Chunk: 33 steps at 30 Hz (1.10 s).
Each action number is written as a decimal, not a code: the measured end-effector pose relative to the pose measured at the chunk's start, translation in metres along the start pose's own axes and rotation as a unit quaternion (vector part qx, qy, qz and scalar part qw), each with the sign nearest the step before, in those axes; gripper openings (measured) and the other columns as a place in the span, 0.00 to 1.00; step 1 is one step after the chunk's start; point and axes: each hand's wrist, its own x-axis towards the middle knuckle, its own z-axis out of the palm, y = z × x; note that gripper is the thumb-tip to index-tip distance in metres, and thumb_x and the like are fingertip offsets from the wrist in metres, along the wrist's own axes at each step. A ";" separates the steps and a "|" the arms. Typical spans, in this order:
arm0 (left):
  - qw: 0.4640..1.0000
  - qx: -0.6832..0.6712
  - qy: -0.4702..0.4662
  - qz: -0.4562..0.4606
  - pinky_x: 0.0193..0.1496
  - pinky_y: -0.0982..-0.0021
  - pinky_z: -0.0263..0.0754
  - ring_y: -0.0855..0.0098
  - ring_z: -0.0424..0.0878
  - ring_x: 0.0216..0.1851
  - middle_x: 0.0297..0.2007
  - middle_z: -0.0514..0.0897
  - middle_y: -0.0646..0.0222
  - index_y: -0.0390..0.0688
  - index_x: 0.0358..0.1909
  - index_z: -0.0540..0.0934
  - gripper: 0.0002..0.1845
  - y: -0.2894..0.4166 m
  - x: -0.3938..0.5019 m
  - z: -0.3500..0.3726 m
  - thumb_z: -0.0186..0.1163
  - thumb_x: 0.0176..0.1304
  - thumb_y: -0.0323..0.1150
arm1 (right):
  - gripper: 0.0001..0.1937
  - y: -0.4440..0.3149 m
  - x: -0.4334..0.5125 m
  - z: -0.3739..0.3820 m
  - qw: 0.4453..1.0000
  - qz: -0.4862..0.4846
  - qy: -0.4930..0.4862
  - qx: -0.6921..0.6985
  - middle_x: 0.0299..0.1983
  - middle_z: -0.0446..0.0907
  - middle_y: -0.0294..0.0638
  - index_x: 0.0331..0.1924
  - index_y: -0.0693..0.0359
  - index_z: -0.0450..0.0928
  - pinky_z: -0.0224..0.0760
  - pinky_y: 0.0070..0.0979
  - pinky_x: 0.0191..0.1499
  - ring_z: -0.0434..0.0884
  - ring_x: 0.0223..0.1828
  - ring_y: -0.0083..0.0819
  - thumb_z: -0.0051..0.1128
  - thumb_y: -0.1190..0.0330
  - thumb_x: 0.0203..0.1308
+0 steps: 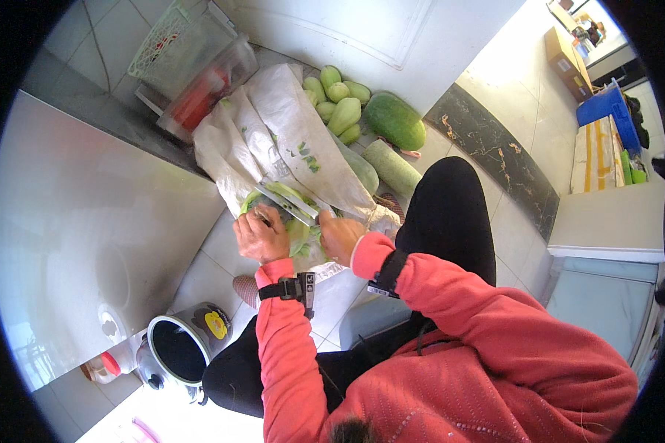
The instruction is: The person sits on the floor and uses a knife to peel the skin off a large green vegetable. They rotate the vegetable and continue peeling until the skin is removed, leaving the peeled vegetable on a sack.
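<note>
My right hand (341,237) grips a kitchen knife (288,204) at its handle end. Its bright blade slants up and left across a pale green leafy vegetable (298,235). Close to the blade, the curled fingers of my left hand (261,235) press on the vegetable and hold it; what lies inside those fingers is partly hidden. Under both hands spreads a white woven plastic sack (266,122), with scraps of green leaf (310,161) scattered on it.
Beyond the sack lie several light green chayote-like vegetables (344,113), a dark green melon (396,120) and a pale winter melon (390,163). Plastic baskets (199,61) stand at upper left. A grey bin (180,343) is beside my left knee; a white panel (105,238) borders the left.
</note>
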 end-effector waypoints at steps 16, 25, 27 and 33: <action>1.000 0.001 0.014 0.002 0.22 0.61 0.68 0.60 0.72 0.23 0.21 0.72 0.64 0.41 0.24 0.72 0.07 -0.001 -0.002 0.002 0.61 0.49 0.30 | 0.13 0.028 0.022 0.002 0.997 0.067 0.021 0.014 0.23 0.76 0.58 0.37 0.69 0.66 0.70 0.47 0.33 0.77 0.28 0.57 0.49 0.70 0.49; 0.999 0.035 0.017 -0.015 0.21 0.61 0.67 0.60 0.71 0.22 0.21 0.73 0.64 0.40 0.22 0.72 0.07 -0.005 0.001 0.007 0.62 0.47 0.29 | 0.14 -0.005 0.011 0.022 1.000 0.025 0.009 0.012 0.23 0.77 0.57 0.41 0.70 0.64 0.70 0.46 0.31 0.78 0.28 0.56 0.49 0.73 0.49; 0.999 0.027 0.004 -0.022 0.21 0.61 0.67 0.60 0.71 0.22 0.21 0.73 0.64 0.41 0.22 0.72 0.07 -0.004 0.001 0.009 0.62 0.47 0.29 | 0.14 0.001 0.024 0.028 1.000 0.020 0.018 0.000 0.24 0.77 0.57 0.41 0.71 0.65 0.70 0.45 0.31 0.78 0.28 0.56 0.49 0.72 0.50; 0.999 0.003 -0.036 -0.010 0.23 0.62 0.68 0.60 0.71 0.23 0.20 0.72 0.64 0.42 0.21 0.72 0.07 0.002 -0.005 0.003 0.61 0.49 0.30 | 0.15 0.032 0.054 0.024 0.996 0.084 -0.005 -0.023 0.25 0.78 0.58 0.42 0.69 0.68 0.71 0.46 0.33 0.78 0.29 0.57 0.48 0.71 0.50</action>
